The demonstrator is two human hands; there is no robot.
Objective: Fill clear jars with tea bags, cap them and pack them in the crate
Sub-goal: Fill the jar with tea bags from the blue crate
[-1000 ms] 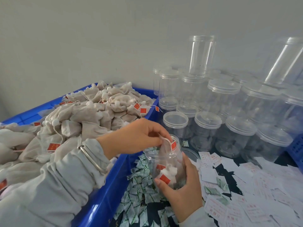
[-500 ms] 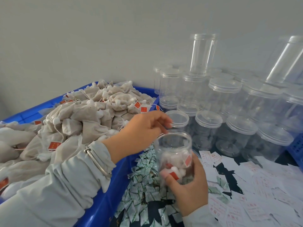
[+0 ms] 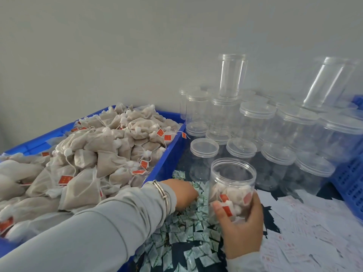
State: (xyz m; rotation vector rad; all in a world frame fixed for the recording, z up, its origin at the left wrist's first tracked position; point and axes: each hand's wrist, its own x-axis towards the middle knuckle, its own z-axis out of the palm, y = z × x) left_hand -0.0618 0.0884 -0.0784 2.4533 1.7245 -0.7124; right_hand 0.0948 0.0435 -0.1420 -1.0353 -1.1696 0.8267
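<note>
Right now the right hand (image 3: 242, 228) holds an open clear jar (image 3: 231, 185) upright, mouth up, long axis close to vertical with a slight lean. Thumb at the near left wall and fingers curled round the far right wall make the grip, closed on the jar's lower part, so most of the jar rises above the hand. Inside, several tea bags (image 3: 230, 199) with red tags fill the bottom; the upper part holds nothing and no lid is on.

Left of that grip, the left hand (image 3: 184, 193) reaches down into a heap of small green-and-white sachets (image 3: 188, 234) on the dark counter (image 3: 269, 218). Its fingers are buried among the sachets, so whether they pinch one cannot be told. A metal bangle (image 3: 162, 193) sits on the grey sleeve (image 3: 98, 232) at that wrist.

Further left of both hands, a blue bin (image 3: 167, 156) is piled high with beige tea bag pouches (image 3: 94, 154), strings and red tags showing.

Beyond the held jar, away from the person, stand many capped empty jars (image 3: 257, 124), stacked in 2 levels, with 1 tall uncapped-looking jar (image 3: 231, 75) on top. To the right of the grip lie scattered white paper labels (image 3: 314, 232) with red print, and a blue crate (image 3: 351, 183) stands at the far right edge.
</note>
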